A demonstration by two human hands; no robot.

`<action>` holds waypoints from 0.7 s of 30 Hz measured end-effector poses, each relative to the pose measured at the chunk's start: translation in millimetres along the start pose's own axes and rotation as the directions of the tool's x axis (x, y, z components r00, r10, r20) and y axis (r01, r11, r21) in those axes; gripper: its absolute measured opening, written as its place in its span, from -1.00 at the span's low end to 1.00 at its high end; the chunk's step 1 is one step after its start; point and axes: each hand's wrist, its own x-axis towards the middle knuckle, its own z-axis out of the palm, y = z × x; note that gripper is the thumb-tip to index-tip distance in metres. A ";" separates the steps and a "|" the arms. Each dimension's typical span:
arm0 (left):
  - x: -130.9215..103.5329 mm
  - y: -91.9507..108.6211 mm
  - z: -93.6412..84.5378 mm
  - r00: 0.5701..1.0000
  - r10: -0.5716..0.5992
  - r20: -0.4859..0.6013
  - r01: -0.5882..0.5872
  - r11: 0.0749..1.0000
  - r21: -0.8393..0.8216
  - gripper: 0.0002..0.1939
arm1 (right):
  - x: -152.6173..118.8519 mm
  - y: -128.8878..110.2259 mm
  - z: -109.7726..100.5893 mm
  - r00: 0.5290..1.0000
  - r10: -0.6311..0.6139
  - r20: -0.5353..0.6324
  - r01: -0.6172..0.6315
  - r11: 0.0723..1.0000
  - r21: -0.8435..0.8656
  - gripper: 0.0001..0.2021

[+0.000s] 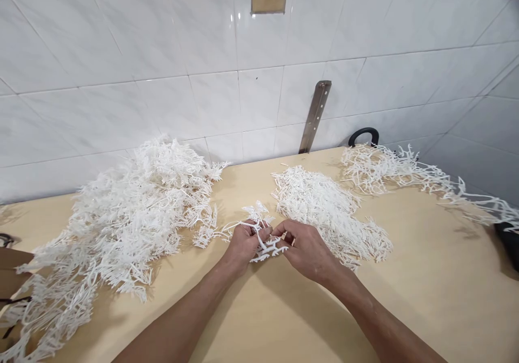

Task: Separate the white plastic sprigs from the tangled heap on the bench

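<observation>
Near the middle of the table, my left hand (242, 244) is closed around the stem of a white plastic branch (263, 250). Forked twigs of the branch stick out above and below its fingers. My right hand (306, 246) meets it from the right, with thumb and forefinger pinched at the branch's twig ends; what exactly lies between those fingertips is partly hidden. A thin white sprig (208, 235) trails leftward from my left hand toward a large heap of feathery white sprigs (133, 217). Just beyond my right hand lies a flatter pile of short white twigs (320, 206).
Bare white branch stems (381, 168) are tangled at the back right and reach the right edge. Behind them stands a black handle (364, 132). A metal strip (315, 117) leans against the tiled wall (259, 44). A brown box (12, 271) is at far left, a black object (508, 241) at far right.
</observation>
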 end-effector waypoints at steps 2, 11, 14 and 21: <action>0.3 -0.7 -0.5 1.000 -0.004 0.010 0.004 1.000 0.002 -0.58 | 0.2 -0.7 -0.8 1.000 0.027 0.012 -0.027 1.000 0.014 -0.88; 0.5 5.7 -7.6 0.976 -0.119 0.180 0.115 0.993 0.032 -0.50 | 1.8 7.2 0.1 0.998 -0.030 -0.061 0.026 0.998 -0.059 -0.85; 0.6 7.0 -7.4 0.979 -0.133 0.156 0.122 0.989 0.078 -0.49 | 1.8 9.9 1.6 0.995 -0.076 -0.066 0.070 0.994 -0.085 -0.88; -1.4 8.4 -2.3 0.985 -0.126 0.120 0.108 0.983 0.147 -0.50 | 0.9 15.0 3.2 0.991 -0.125 -0.045 0.118 0.982 -0.146 -0.85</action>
